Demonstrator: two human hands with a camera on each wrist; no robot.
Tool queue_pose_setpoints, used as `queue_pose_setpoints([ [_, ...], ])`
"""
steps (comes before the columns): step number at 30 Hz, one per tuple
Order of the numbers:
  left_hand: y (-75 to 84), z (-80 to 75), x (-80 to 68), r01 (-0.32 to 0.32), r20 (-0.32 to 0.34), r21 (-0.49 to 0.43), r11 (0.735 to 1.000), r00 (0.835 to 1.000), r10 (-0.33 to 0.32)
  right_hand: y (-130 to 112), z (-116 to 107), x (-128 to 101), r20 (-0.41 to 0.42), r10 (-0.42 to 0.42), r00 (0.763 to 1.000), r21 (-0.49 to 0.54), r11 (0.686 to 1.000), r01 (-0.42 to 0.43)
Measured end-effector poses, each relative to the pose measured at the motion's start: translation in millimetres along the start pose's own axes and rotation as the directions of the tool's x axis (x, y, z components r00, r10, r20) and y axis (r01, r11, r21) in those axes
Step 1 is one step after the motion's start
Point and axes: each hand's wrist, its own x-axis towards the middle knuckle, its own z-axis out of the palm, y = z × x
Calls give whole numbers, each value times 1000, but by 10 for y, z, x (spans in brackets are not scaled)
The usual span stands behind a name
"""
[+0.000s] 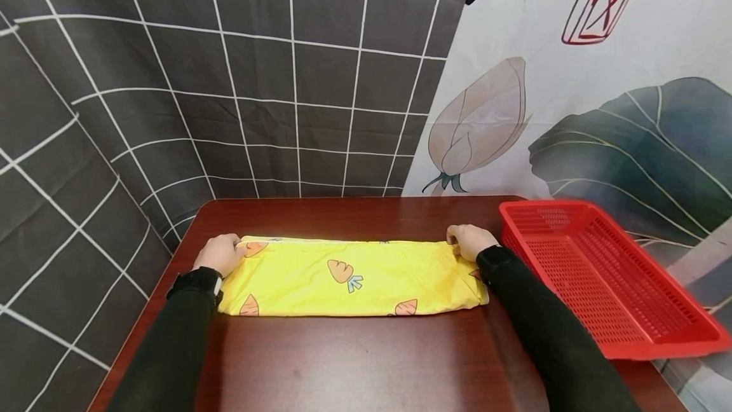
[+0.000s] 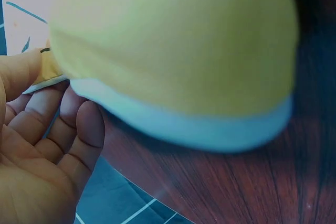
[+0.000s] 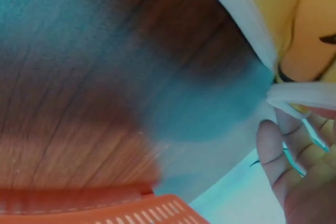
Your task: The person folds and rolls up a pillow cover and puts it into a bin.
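A dark wooden counter (image 1: 354,361) stands before you, backed by a grey checked curtain (image 1: 229,81) on the left and a leaf-printed curtain (image 1: 600,94) on the right. Across the middle of the counter lies a yellow cloth (image 1: 349,278) printed with carrots, folded into a long band running left to right. A red basket (image 1: 606,278) sits just beside its right end, at the counter's right edge. Your left hand (image 1: 220,253) pinches the cloth's far left corner, fingers curled under the white hem, as the left wrist view shows. Your right hand (image 1: 469,241) grips the far right corner, its fingers (image 3: 283,150) curled beneath the white edge. Both sleeves are black.
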Motion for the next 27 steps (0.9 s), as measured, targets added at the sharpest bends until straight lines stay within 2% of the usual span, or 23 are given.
queue_pose_setpoints([
  [9,-6,19,-2,19,-2,-16,1000,1000,-19,76,15,-50,44,25,999,71,997,-28],
  [14,-32,27,5,42,-6,-33,999,999,-42,59,-64,-47,48,8,999,11,1000,-8],
  [18,-40,17,19,52,-11,-43,998,999,-52,32,-82,-43,20,-6,1000,-13,1000,6],
  [23,-10,-9,42,66,-33,-52,996,997,-68,0,-75,-22,-15,56,998,50,997,-56],
  [27,0,-9,62,99,-52,-45,994,994,-101,-32,-79,-3,7,109,994,102,989,-109],
])
